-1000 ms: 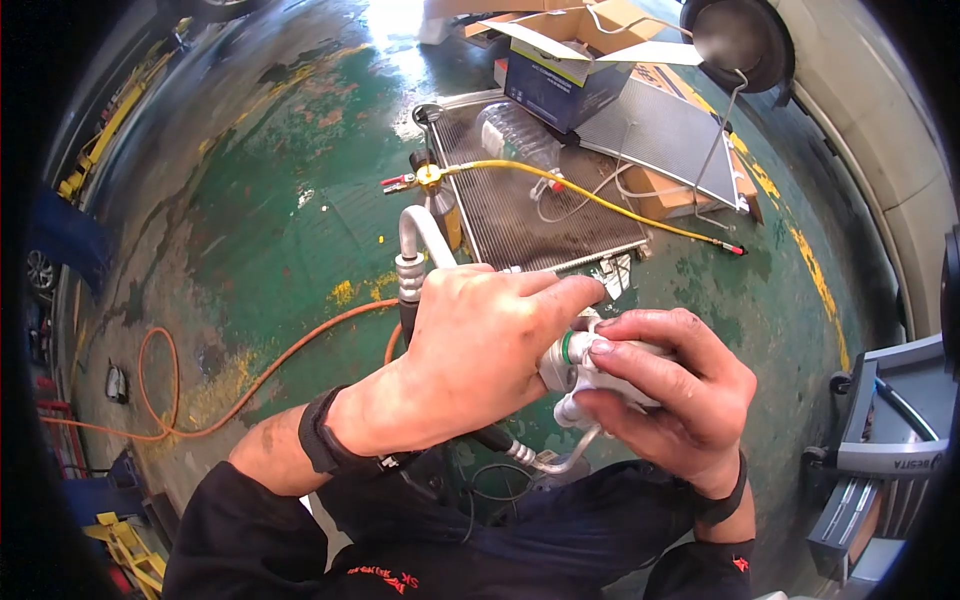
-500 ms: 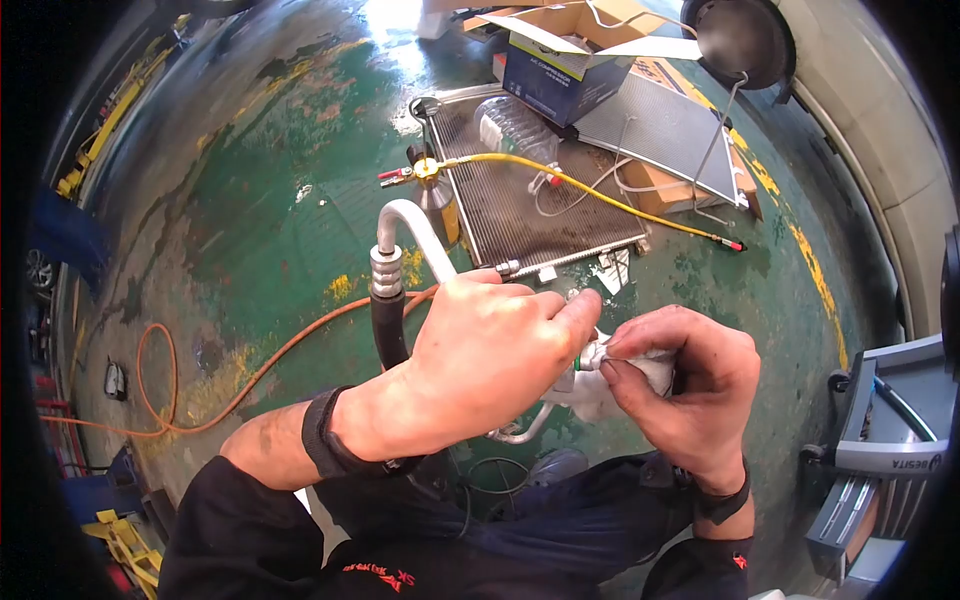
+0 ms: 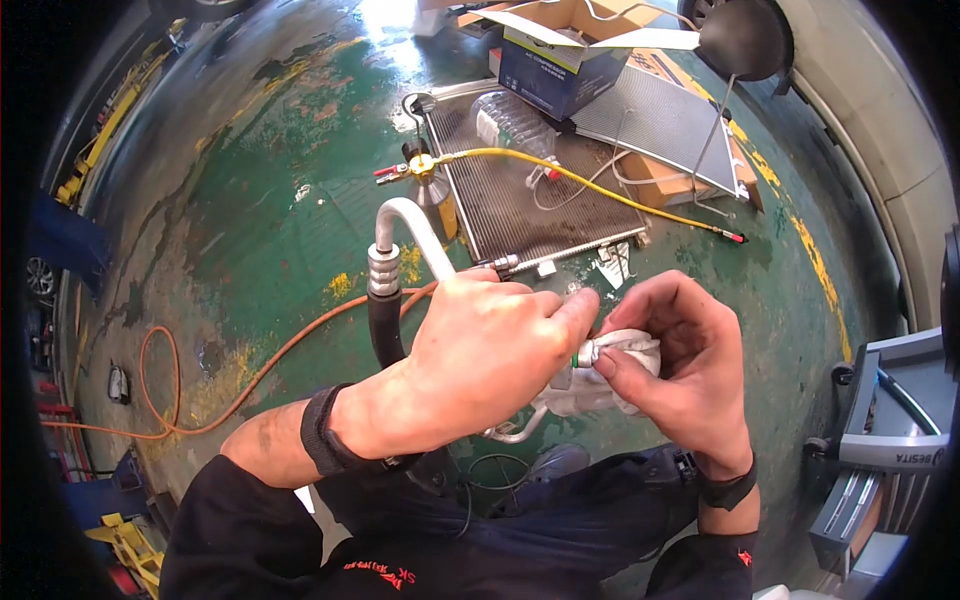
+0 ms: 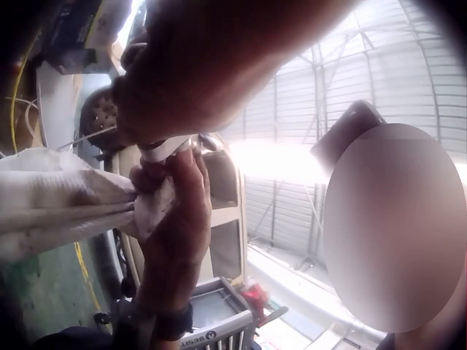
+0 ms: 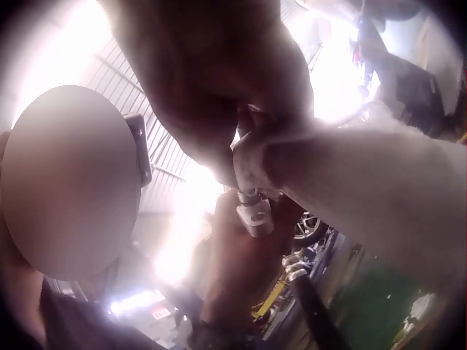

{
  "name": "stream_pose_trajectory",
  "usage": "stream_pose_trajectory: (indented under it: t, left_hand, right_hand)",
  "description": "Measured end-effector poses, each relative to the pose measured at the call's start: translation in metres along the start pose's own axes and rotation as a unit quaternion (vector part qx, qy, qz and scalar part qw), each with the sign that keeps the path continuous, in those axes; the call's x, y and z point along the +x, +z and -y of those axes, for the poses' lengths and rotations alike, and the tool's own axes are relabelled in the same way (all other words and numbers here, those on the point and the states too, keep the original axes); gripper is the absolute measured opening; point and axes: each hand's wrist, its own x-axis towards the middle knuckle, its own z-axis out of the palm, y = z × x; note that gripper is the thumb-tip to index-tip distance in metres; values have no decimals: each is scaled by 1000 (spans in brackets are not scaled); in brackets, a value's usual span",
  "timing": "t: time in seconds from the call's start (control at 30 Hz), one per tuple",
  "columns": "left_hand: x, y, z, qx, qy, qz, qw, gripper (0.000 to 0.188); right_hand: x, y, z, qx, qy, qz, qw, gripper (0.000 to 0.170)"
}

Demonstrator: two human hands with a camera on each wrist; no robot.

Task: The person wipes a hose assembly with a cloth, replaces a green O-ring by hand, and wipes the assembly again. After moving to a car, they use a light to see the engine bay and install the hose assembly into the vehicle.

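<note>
My left hand grips an aluminium hose fitting, its fingers curled underneath and largely hidden in the head view. A green ring circles the fitting's end. Behind that hand rises the hose's bent metal pipe, crimped onto black rubber hose. With thumb and fingers my right hand pinches a white cloth against the fitting's tip. Both wrist views show the cloth hanging in folds below the hands. In the right wrist view, the fitting's metal block shows beside the left hand.
A radiator-like condenser lies on the green floor, carrying a clear plastic bottle. A yellow hose runs over it from a small canister. Behind are an open compressor box and orange hose; a tool cart stands at right.
The right fingers have gone from lying along the fitting to a pinch at its tip with the cloth. The bent pipe and the fitting have shifted slightly with the left hand.
</note>
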Motion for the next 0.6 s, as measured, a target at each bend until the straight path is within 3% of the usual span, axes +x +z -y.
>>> stream_pose_trajectory:
  t: [0.07,0.13,0.17,0.43,0.5,0.6]
  left_hand:
    - [-1,1,0,18,6,4,1000,40]
    - [-1,2,1,18,4,12,1000,40]
    - [-1,2,1,20,4,19,1000,40]
    - [-1,-3,5,-4,-13,27,1000,42]
    - [0,-5,3,-18,-10,42,999,39]
    - [-1,-4,4,-18,4,50,999,37]
  right_hand:
    - [0,-4,-4,-33,19,4,999,15]
    - [3,-7,-10,-257,-203,20,945,18]
    - [1,-5,-5,-313,-248,17,917,22]
    - [1,-6,-4,-336,-253,57,905,28]
    - [6,-11,-5,-367,-383,80,844,31]
    - [5,-7,-5,-345,-377,56,858,26]
